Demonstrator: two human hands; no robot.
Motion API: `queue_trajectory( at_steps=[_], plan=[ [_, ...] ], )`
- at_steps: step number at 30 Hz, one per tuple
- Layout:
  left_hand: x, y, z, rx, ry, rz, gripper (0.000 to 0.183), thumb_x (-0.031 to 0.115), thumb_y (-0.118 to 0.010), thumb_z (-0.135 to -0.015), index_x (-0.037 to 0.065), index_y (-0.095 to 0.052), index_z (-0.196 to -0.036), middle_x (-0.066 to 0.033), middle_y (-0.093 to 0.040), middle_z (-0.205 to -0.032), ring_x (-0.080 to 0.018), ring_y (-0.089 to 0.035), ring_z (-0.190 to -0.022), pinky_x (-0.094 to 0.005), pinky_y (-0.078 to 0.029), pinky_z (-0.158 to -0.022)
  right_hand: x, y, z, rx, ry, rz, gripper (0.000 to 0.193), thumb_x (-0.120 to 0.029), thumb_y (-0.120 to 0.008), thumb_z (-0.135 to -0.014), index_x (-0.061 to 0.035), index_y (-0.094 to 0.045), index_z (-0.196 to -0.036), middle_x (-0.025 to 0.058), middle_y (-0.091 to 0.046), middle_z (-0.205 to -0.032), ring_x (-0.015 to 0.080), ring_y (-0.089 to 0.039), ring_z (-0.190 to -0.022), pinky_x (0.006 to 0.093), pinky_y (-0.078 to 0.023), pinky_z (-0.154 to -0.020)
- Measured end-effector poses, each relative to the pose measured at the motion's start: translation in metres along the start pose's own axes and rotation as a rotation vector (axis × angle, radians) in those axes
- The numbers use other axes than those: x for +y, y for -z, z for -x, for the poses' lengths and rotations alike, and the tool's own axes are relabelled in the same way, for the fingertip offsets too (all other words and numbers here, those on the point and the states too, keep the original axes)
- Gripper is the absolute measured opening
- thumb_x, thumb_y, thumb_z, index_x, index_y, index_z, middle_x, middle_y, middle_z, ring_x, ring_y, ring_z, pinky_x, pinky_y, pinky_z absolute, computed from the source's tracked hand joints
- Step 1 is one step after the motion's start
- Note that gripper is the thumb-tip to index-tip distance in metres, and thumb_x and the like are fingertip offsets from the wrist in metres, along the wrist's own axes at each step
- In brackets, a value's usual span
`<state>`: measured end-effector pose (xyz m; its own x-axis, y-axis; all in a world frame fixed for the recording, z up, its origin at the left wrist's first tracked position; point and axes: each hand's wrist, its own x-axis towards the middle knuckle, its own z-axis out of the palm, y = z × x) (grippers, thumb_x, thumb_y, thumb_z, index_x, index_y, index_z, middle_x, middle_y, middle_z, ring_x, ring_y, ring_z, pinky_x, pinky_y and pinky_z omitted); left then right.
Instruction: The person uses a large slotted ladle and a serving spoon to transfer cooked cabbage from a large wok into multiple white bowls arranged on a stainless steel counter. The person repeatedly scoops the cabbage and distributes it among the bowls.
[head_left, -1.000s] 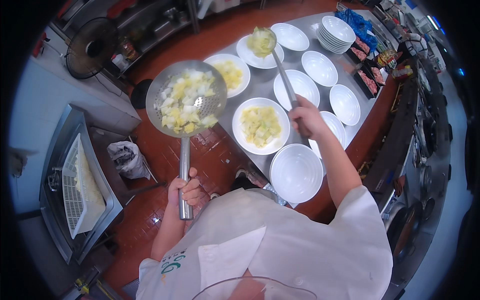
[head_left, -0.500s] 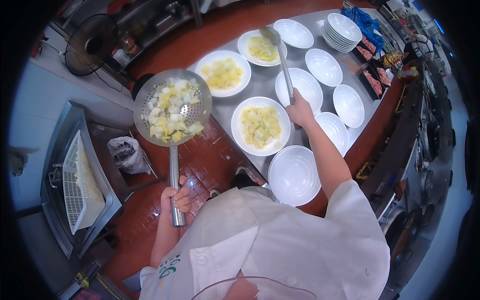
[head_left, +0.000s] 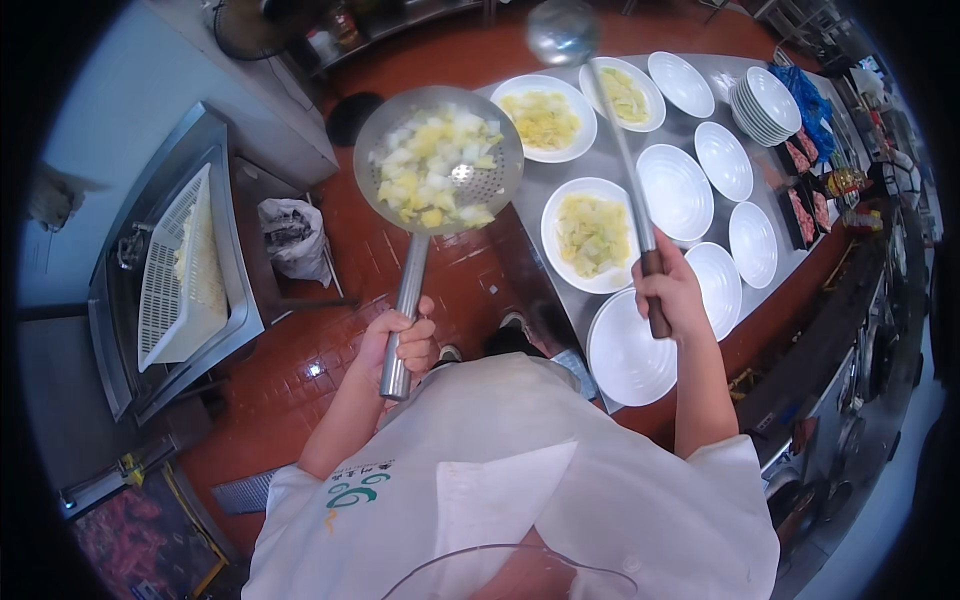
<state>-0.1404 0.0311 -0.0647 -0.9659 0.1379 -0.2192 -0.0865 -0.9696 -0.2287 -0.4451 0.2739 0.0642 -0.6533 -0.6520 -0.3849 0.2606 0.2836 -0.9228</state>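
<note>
Around the metal handle of a round perforated strainer [head_left: 373,205], my left hand [head_left: 402,342] is closed. Chopped pale yellow and white cabbage [head_left: 420,165] lies in the strainer, which is over the floor just left of the table. My right hand [head_left: 675,290] grips the dark end of a long-handled ladle [head_left: 625,150]. The ladle's bowl [head_left: 562,32] is raised past the far edge of the table, slightly blurred. Three white plates hold cabbage: a near plate [head_left: 552,262], a plate behind it [head_left: 508,131] and a far plate [head_left: 655,120].
Several bare white plates [head_left: 675,190] stand on the steel table [head_left: 540,185], with a plate stack [head_left: 770,105] at its far right. Dark trays of pinkish meat [head_left: 803,215] sit beyond. On the left are a sink [head_left: 215,130] with a white basket [head_left: 160,310] and a lined bin [head_left: 295,240].
The ladle has lifted away from the far cabbage plate, its bowl now beyond the table edge. My left hand still holds the strainer of cabbage. The whole view has shifted.
</note>
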Motion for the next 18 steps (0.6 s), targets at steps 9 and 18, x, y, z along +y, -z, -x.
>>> queue_trajectory(
  at_steps=[9, 18],
  plan=[
    [-0.001, 0.015, 0.019, 0.111, 0.045, -0.064, 0.024, 0.010, -0.051, -0.085, 0.010, -0.050, -0.110, 0.0005, -0.042, -0.064, -0.0108, -0.044, -0.048, -0.0315, -0.046, -0.049, 0.064, -0.082, 0.036, -0.033, -0.018, 0.770, 0.084, -0.005, -0.053, -0.074, -0.0030, -0.023, -0.152, 0.0219, -0.065, -0.089, 0.0377, -0.065, -0.083, 0.0375, -0.051, -0.079],
    [0.010, 0.019, 0.026, -0.024, 0.163, -0.108, 0.028, 0.011, -0.049, -0.087, 0.008, -0.048, -0.115, -0.0014, -0.042, -0.068, -0.0120, -0.046, -0.053, -0.0342, -0.048, -0.054, 0.064, -0.104, 0.096, 0.082, 0.020, 0.759, 0.085, -0.002, -0.053, -0.073, -0.0034, -0.021, -0.152, 0.0232, -0.064, -0.087, 0.0384, -0.065, -0.081, 0.0401, -0.052, -0.077]
  ],
)
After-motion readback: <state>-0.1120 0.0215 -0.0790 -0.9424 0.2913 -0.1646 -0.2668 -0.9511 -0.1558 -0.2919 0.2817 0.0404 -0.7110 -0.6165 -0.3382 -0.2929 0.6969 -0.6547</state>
